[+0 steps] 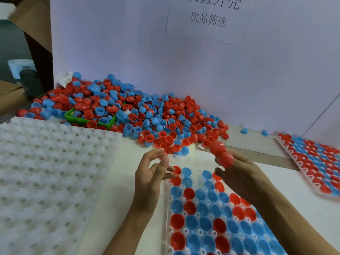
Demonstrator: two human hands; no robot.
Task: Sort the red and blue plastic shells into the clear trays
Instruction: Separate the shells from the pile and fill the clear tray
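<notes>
Tray (166, 208): clear, nearest; mostly filled w/ red and blue shells, far rows vacant.
L hand (152, 173): over tray's far-left corner, fingers loose, grip held nothing.
R hand (239, 172): above tray's far end, grip pinched red shells (221, 153), apparently two nested.
Handling: prob. light, stiff, slick; pinch at rim.
Pile (147, 115): beyond tray, on desk.

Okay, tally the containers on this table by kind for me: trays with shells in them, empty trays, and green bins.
Trays holding shells: 2, the front tray and the right tray
Empty trays: 1 showing, the left tray; cannot tell if more are stacked under it
Green bins: 1, the green bin
Total: 4
</notes>
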